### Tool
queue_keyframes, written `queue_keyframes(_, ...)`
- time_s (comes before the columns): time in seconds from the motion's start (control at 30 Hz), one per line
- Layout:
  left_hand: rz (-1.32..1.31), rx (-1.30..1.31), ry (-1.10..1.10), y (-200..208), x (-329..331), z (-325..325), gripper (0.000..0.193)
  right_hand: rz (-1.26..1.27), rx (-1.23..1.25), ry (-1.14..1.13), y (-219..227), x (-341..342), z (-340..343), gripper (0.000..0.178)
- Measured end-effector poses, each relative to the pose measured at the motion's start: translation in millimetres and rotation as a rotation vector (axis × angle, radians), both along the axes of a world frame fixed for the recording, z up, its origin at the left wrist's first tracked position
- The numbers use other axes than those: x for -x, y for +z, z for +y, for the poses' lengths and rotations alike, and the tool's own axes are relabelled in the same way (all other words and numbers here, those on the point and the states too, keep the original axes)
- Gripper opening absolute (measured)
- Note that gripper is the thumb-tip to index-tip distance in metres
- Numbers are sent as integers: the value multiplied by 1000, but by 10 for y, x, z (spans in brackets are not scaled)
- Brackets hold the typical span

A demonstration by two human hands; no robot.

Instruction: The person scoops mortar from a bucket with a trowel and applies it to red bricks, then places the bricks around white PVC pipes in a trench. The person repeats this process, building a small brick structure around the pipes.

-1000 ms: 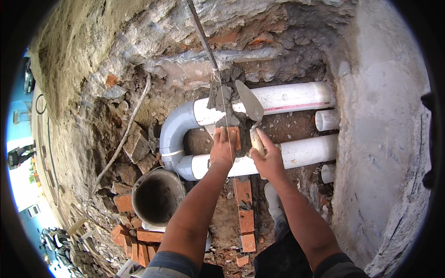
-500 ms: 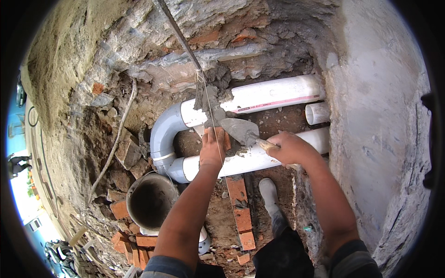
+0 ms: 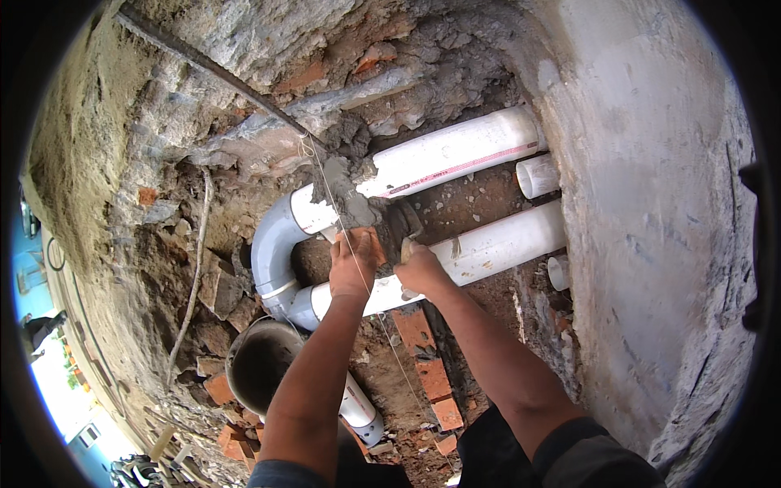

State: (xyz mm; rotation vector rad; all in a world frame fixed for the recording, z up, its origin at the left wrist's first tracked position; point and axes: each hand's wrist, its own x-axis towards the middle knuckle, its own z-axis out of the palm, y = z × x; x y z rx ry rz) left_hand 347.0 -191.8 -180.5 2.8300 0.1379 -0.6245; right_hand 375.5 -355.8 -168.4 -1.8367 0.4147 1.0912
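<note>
My left hand [image 3: 351, 267] is closed around an orange brick [image 3: 371, 242] between two white pipes. Grey mortar [image 3: 348, 199] lies heaped just beyond the brick, over the far pipe. To its right, my right hand [image 3: 424, 272] grips the handle of a trowel [image 3: 405, 218]. The mortar-smeared blade is tilted beside the brick's right side and seen partly edge-on. A thin string [image 3: 327, 183] runs from a metal rod past the brick and my left hand. Both hands are above the near white pipe [image 3: 476, 250].
The far white pipe [image 3: 455, 156] joins a grey elbow [image 3: 272, 244] at left. A bucket [image 3: 264, 362] stands by my left forearm. The metal rod [image 3: 211, 65] slants overhead. A row of bricks [image 3: 425, 358] lies nearer me; a plastered wall [image 3: 643, 211] rises at right.
My right hand has moved left with the trowel, bringing its blade upright beside the brick. My left hand stays on the brick. The whole view has shifted and turned slightly.
</note>
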Motion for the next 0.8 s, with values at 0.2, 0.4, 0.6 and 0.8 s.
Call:
queue_keyframes(0.2, 2, 13, -12, 2, -13, 20, 56, -57, -6, 154, 509, 427, 253, 80)
queue_keyframes(0.4, 12, 26, 9, 42, -32, 15, 56, -189, -67, 66, 951, 798, 132, 76)
queue_keyframes(0.6, -25, 48, 0, 28, -20, 23, 57, -114, -184, -553, 331, 749, 158, 58)
queue_keyframes(0.8, -65, 44, -20, -35, 17, 64, 58, -71, -169, -391, -567, 224, 172, 73)
